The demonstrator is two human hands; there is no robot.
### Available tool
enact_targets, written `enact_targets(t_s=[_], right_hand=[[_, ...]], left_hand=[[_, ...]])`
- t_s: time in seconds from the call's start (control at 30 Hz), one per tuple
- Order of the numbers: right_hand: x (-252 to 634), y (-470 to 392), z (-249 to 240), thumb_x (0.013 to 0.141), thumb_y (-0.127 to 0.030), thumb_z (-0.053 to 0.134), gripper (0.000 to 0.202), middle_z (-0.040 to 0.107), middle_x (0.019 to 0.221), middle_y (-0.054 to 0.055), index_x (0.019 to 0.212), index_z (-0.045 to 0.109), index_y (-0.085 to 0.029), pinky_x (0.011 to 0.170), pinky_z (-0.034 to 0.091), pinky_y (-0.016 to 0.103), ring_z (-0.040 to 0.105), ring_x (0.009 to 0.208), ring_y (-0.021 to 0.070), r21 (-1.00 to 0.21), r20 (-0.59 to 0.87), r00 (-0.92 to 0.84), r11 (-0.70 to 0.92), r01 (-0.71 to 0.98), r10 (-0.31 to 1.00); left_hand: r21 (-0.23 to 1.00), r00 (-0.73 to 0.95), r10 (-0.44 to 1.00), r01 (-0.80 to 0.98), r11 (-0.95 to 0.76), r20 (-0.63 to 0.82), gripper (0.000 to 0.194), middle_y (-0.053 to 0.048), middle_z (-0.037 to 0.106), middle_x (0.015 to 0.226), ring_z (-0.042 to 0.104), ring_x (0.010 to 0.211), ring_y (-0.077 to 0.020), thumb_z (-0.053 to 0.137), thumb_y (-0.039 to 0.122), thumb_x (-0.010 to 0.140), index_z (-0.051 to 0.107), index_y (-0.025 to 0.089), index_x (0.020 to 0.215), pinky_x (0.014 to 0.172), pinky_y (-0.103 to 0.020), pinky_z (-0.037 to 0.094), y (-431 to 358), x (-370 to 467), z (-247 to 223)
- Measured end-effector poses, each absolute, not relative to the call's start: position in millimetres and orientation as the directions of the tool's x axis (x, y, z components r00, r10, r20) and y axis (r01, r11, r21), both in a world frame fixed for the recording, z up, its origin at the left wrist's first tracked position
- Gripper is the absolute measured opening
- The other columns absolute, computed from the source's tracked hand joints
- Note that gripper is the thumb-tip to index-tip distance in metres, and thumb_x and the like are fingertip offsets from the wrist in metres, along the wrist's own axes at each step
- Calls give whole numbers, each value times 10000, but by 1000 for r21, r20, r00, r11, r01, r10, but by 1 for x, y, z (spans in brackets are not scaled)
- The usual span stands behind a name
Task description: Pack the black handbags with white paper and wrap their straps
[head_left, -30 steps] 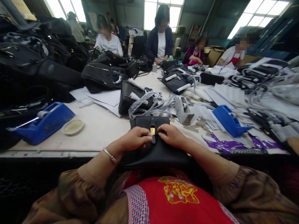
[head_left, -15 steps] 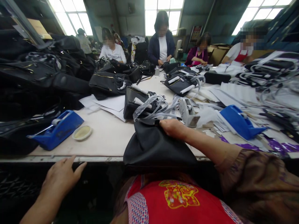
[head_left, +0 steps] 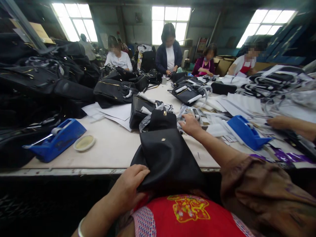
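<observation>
A black bag (head_left: 170,154) leans over the table's front edge against my red apron (head_left: 158,217). Its flap (head_left: 163,120) is lifted back, showing a gold clasp (head_left: 165,113); a small round metal stud sits on the bag's front. My left hand (head_left: 130,181) grips the bag's lower left side, fingers over the edge. Just right of the flap, my right hand (head_left: 191,124) has its fingers apart and slightly bent, close to clear plastic strips (head_left: 182,112). Whatever lies behind those fingers is partly hidden. Another black bag (head_left: 140,113) with wrapped straps stands right behind the flap.
Blue tape dispensers stand at left (head_left: 56,140) and right (head_left: 248,131), with a round shallow dish (head_left: 84,143) beside the left one. Black bags (head_left: 37,79) are heaped at left. White sheets (head_left: 116,113) lie about. Another person's hand (head_left: 280,122) reaches in from the right; several people work across the table.
My left hand has moved right and up onto the bag. My right hand has let go of the bag's top and shifted slightly right. The flap now stands lifted back. Another person's hand has appeared at right.
</observation>
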State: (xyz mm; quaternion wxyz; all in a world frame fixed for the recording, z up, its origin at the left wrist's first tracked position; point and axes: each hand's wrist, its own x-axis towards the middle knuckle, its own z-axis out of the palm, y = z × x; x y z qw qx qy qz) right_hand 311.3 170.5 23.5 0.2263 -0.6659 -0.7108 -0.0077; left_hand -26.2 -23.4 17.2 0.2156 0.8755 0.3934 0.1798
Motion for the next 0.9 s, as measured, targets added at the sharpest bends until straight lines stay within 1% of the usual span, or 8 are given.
enact_targets(t_s=[0.13, 0.23, 0.3, 0.4, 0.5, 0.67, 0.77, 0.9], right_hand=[[305, 119, 15, 887, -282, 584, 189, 665, 924, 99, 948, 700, -145, 809, 490, 349, 621, 830, 222, -486, 400, -120, 321, 813, 909], [289, 102, 29, 899, -235, 578, 138, 672, 904, 58, 923, 705, -187, 808, 481, 316, 628, 853, 196, -511, 415, -319, 508, 693, 852], [275, 98, 38, 890, -186, 586, 128, 676, 899, 46, 895, 713, -199, 804, 475, 300, 632, 850, 184, -488, 381, -434, 576, 655, 816], [260, 93, 42, 883, -141, 582, 143, 678, 892, 53, 876, 715, -192, 797, 473, 302, 633, 840, 183, -473, 391, -419, 570, 672, 819], [258, 84, 35, 881, -131, 579, 141, 681, 879, 58, 880, 709, -184, 800, 478, 310, 636, 834, 187, -512, 455, -317, 536, 671, 832], [274, 69, 28, 888, -149, 562, 144, 684, 877, 52, 892, 699, -195, 824, 487, 324, 645, 853, 192, -582, 496, -230, 517, 628, 838], [284, 65, 27, 892, -175, 559, 141, 682, 888, 55, 900, 696, -205, 845, 494, 345, 647, 870, 205, -606, 475, -220, 498, 621, 852], [289, 62, 24, 899, -200, 552, 141, 685, 904, 57, 910, 691, -221, 857, 501, 367, 648, 883, 217, -629, 461, -218, 490, 603, 860]], left_hand=[[537, 626, 762, 591, -602, 165, 445, -139, 626, 1165, 610, 1036, -261, 709, 276, 812, 610, 172, 1233, 910, -408, 532, -28, -31, 19], [634, 678, 723, 502, -588, 134, 428, -114, 632, 1158, 618, 1029, -230, 700, 363, 841, 617, 196, 1227, 906, -356, 529, -16, -28, 41], [662, 653, 736, 473, -581, 180, 305, -91, 650, 1103, 628, 996, -195, 631, 333, 900, 644, 198, 1173, 892, -319, 522, 2, -17, 54], [590, 558, 773, 527, -611, 303, 202, -77, 659, 996, 628, 923, -177, 568, 269, 938, 693, 178, 1068, 859, -308, 511, 39, 9, 63], [510, 588, 744, 556, -656, 317, 204, -77, 648, 977, 628, 904, -180, 585, 255, 923, 722, 172, 1049, 854, -301, 505, 79, 37, 63], [438, 730, 680, 591, -677, 67, 164, -48, 627, 923, 628, 864, -173, 632, 273, 874, 760, 200, 946, 826, -265, 479, 134, 64, 66], [482, 788, 607, 573, -662, -102, 182, -38, 642, 932, 620, 858, -168, 634, 309, 856, 755, 194, 931, 801, -243, 456, 154, 68, 68], [528, 818, 546, 548, -649, -179, 149, -8, 662, 855, 603, 836, -155, 663, 308, 808, 738, 188, 853, 780, -211, 440, 170, 72, 64]])
